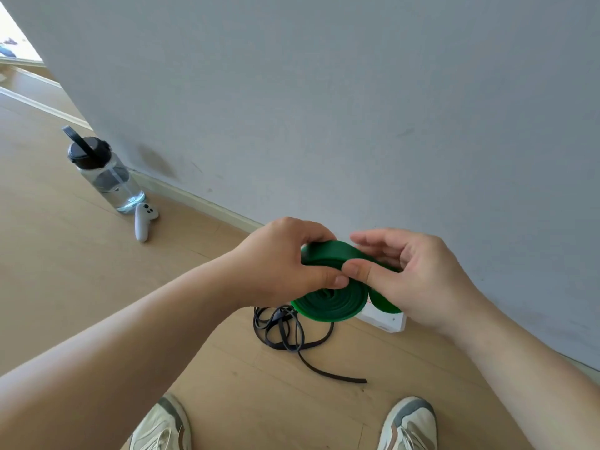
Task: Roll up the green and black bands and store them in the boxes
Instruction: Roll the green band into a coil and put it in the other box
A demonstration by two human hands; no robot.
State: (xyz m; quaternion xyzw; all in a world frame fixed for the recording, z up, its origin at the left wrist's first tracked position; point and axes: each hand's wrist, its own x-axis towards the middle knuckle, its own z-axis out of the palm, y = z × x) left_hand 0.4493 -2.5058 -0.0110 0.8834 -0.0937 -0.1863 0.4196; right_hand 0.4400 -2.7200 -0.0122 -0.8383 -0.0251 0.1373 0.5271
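Held above the floor near the wall, the wide green rubber band (328, 303) is partly wound into a flat coil; the left hand (285, 264) pinches its upper loop between thumb and curled fingers, and the right hand (418, 274) grips it too, with the thumb pressed on top and the fingers curled behind. Below them the thin black rubber band (292, 336) lies in a loose tangle on the pale wooden floor (81, 287) beside a white box (386, 321), which is mostly hidden; a clear water bottle with a black lid (104, 170) and a white handheld controller (144, 220) lie well apart, to the left.

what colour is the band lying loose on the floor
Black, seen in the head view, below the green band.
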